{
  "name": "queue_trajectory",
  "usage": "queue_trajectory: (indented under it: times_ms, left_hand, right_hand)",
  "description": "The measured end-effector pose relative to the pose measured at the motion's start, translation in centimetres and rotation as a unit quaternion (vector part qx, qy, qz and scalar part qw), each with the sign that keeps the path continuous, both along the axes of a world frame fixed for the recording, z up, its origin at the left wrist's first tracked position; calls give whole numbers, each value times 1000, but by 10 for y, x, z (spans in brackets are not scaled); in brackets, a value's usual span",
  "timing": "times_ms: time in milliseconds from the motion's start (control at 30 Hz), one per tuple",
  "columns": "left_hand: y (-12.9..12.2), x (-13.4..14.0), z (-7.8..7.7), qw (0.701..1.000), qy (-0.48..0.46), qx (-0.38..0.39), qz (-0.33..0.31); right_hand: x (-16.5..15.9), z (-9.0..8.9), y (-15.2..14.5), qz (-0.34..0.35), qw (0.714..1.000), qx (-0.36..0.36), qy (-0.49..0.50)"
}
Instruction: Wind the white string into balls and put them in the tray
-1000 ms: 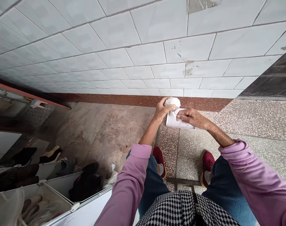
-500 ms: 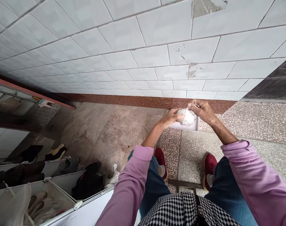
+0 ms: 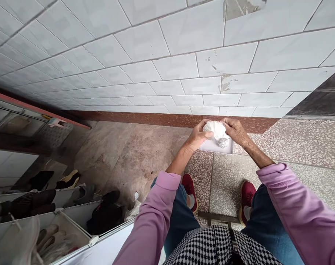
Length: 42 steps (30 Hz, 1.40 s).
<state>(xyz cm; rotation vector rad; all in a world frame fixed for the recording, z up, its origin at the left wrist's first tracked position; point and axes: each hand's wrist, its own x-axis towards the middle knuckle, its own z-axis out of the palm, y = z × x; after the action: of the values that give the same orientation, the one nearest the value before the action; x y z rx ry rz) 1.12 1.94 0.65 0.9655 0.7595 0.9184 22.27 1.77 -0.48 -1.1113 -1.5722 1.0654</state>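
A white bundle (image 3: 214,129) is held right of centre in the frame, between two hands. By the left hand (image 3: 198,137) its left side is gripped, with the fingers curled behind and the thumb laid across the front. The right hand (image 3: 235,131) is partly closed, its thumb and forefinger brought together at the bundle's right edge; whether a strand is pinched there cannot be told.

One bundle, one loosely looped silvery coil (image 3: 222,142) and one shallow pale tray (image 3: 211,148) are counted. The coil is seen directly below the bundle, over the tray; whether it is joined to the bundle cannot be made out. The tray is set on the speckled floor (image 3: 225,176), near the brown skirting (image 3: 167,119), and is partly covered by the hands and bundle.

Both forearms are extended upward from the lower frame and angled inward, with two purple sleeves (image 3: 156,209) pushed back. Two red shoes (image 3: 188,188) are planted in the lower centre.
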Motion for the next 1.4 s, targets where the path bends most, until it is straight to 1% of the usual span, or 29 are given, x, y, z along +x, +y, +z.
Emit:
queue_trajectory:
  times_ms: [67, 133, 200, 233, 267, 300, 400, 500, 567, 600, 633, 700, 800, 867, 933, 1000, 1100, 1133, 1200, 1267, 1300, 1333, 1400]
  left_hand:
    - [6, -3, -3, 998, 3, 10, 56]
    - [14, -7, -9, 992, 37, 29, 118]
    - [21, -12, -14, 980, 94, 55, 169]
    - [23, -14, -17, 973, 125, 68, 179]
    - [24, -15, -18, 969, 154, 80, 176]
    - [25, -17, -18, 967, 177, 88, 160]
    - [21, -18, -15, 965, 229, 110, 69]
    - [12, -17, -7, 960, 246, 120, -56]
    - [7, -14, -3, 967, 202, 102, -118]
    - [6, -13, -1, 973, 167, 85, -132]
    - [4, -11, 0, 980, 130, 66, -135]
    - [2, -8, 1, 990, 69, 30, -121]
    - [1, -4, 1, 998, 15, 3, -66]
    - [1, -3, 0, 1000, -10, -6, -23]
    - [4, -4, -2, 999, -36, -12, 20]
    - [7, -6, -6, 996, -55, -15, 67]
    - [15, -10, -15, 992, -37, -2, 122]
    - [18, -11, -18, 991, -11, 6, 132]
    - [22, -14, -23, 986, 72, 28, 145]
    - [24, -16, -24, 976, 158, 53, 143]
    - [24, -17, -23, 972, 190, 66, 122]
    - [23, -18, -22, 970, 213, 78, 87]
    - [19, -19, -18, 967, 235, 96, -11]
  right_hand:
    - [-7, -6, -4, 42, 998, -1, -35]
    - [-15, -6, -12, 111, 992, -8, -61]
    - [-21, 0, -20, 171, 983, -15, -62]
    - [-22, 6, -23, 185, 981, -14, -53]
    - [-22, 12, -25, 186, 982, -10, -40]
    - [-21, 17, -26, 175, 984, -4, -26]
    - [-8, 29, -19, 103, 995, 6, 13]
    - [8, 27, -8, 28, 999, -10, 44]
    - [13, 20, -2, 6, 998, -25, 61]
    - [14, 16, -1, 7, 997, -29, 66]
    - [13, 12, 0, 12, 997, -31, 67]
    - [7, 6, 1, 16, 998, -29, 62]
    - [-1, 0, 1, 2, 998, -30, 50]
    - [-4, -5, 1, 7, 999, -37, 27]
    - [-4, -9, -1, 35, 998, -43, -12]
    - [-6, -13, -4, 85, 994, -58, -45]
    - [-11, -9, -13, 157, 983, -87, -41]
    - [-13, -5, -16, 174, 980, -89, -31]
    - [-16, 3, -20, 192, 978, -79, -16]
    - [-14, 12, -19, 181, 982, -60, -7]
    - [-11, 15, -18, 161, 986, -50, 0]
    - [-8, 17, -15, 135, 990, -39, 7]
    - [0, 17, -8, 83, 996, -19, 20]
